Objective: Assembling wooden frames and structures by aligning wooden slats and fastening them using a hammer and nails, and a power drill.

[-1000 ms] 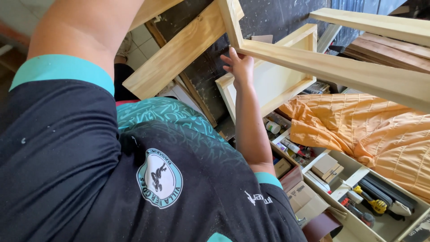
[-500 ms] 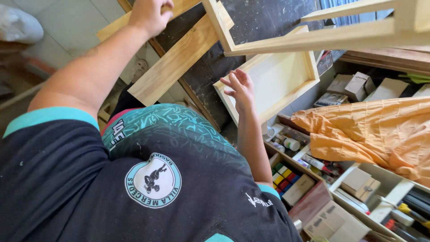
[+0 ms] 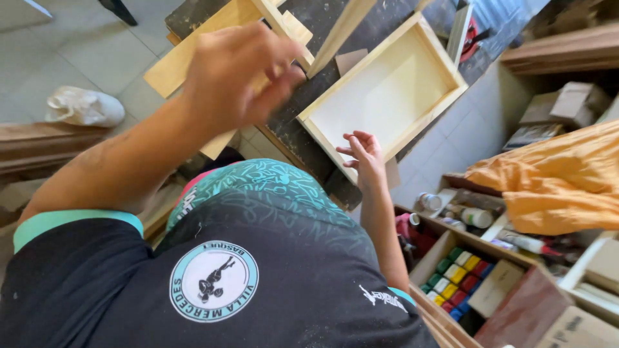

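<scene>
Right now I'm gripping the wooden frame (image 3: 284, 29) with my left hand (image 3: 235, 77) to steady it; my right hand (image 3: 362, 154) is hovering released beside the shallow box (image 3: 387, 96).

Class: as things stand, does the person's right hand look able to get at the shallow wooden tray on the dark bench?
Probably yes: the right hand hovers open at the near rim of the wooden tray, with nothing between them.

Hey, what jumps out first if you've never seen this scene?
The big blurred left hand, top centre, gripping a pale wood frame. Right of it, an open wooden tray lies on the dark bench, with the right hand at its near edge. An orange cloth drapes the shelves at right.
</scene>
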